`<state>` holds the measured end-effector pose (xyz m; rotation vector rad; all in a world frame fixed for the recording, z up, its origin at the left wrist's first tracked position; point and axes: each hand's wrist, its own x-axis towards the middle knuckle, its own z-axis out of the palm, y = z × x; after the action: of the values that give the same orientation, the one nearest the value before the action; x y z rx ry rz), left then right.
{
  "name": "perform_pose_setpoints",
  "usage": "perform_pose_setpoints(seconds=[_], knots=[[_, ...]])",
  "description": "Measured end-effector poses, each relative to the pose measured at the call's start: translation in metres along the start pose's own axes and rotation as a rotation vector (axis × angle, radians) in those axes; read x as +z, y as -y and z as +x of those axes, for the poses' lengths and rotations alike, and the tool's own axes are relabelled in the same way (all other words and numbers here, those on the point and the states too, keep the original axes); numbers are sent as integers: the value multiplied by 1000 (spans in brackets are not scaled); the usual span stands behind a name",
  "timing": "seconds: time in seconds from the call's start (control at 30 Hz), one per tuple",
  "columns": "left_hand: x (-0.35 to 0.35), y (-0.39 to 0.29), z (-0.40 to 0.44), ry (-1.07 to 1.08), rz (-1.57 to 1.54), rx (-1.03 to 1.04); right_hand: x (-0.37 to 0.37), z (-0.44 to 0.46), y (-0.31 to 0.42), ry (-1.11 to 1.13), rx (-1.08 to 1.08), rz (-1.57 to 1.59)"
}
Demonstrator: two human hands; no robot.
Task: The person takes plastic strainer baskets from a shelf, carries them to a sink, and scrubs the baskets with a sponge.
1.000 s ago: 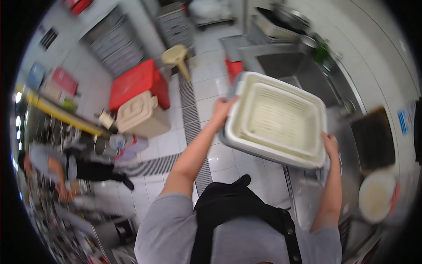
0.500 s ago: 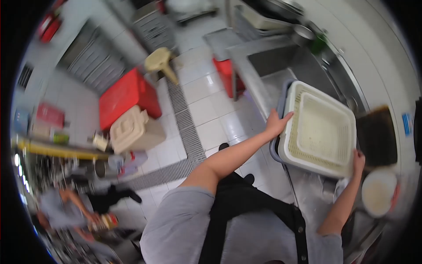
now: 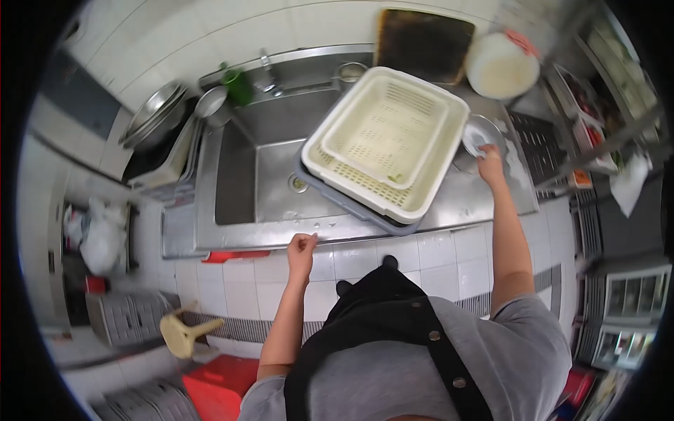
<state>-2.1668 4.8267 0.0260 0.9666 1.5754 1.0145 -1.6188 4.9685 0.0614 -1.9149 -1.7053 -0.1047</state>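
Note:
A stack of white perforated baskets [image 3: 446, 158] sits slightly turned on the steel counter, over the right end of the sink, with a grey tub [image 3: 333, 196] under it. To its right, my right hand [image 3: 490, 163] has its fingers closed at the near rim of a shiny round metal bowl [image 3: 479, 129]. My left hand [image 3: 302, 254] is by the sink's front edge, fingers curled together with nothing visible in them. The steel sink basin [image 3: 281, 161] lies beyond my left hand.
A dark scorched board [image 3: 423, 45] leans on the back wall beside a white bucket [image 3: 502, 69]. Stacked metal bowls [image 3: 156, 116] and a green bottle [image 3: 239, 85] stand left. Behind me are a yellow stool [image 3: 179, 335] and a red bin [image 3: 219, 382].
My view has turned to face the sink. Both hands have let go of the basket stack, now resting on the counter. My right hand has moved to the metal bowl, my left to the sink edge.

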Motion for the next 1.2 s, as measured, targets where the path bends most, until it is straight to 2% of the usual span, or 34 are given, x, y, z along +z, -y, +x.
perform_pose_setpoints(seconds=[0.07,0.17,0.23,0.3,0.37,0.47,0.57,0.63,0.73,0.77,0.83,0.9,0.97,1.03,1.07,1.1,1.13,1.17,1.2], knots=[[-5,-8,13,-11,72,146,1,-3,-7,-72,76,-29],[13,-78,27,0,103,343,4,16,-25,-77,209,-118],[35,-110,45,132,-13,478,15,35,-51,-16,274,-177],[66,-148,50,257,-504,42,42,62,-89,76,295,-216],[84,-173,67,426,-785,-345,49,76,-81,248,382,-224],[114,-153,110,450,-763,-378,101,81,-127,372,318,-265],[140,-127,136,397,-869,-435,113,84,-115,444,391,-229],[152,-135,131,255,-855,-415,122,95,-132,482,425,-235],[153,-153,119,141,-732,-488,168,104,-236,732,177,-274],[152,-156,118,119,-675,-523,160,100,-220,658,258,-213],[152,-154,124,260,-665,-517,117,91,-173,506,413,-92],[150,-156,131,398,-705,-528,97,95,-152,498,471,-181],[144,-163,141,540,-796,-556,100,95,-179,283,478,-357],[120,-185,146,561,-807,-577,73,106,-174,139,521,-420],[104,-198,147,574,-812,-586,57,113,-172,38,500,-382],[83,-211,147,616,-793,-499,38,123,-165,-62,478,-343],[57,-222,145,657,-771,-415,9,134,-140,-52,538,-92],[30,-224,146,697,-746,-334,-27,142,-85,-39,597,159],[4,-217,151,672,-722,-345,-58,145,-17,-107,538,324]])
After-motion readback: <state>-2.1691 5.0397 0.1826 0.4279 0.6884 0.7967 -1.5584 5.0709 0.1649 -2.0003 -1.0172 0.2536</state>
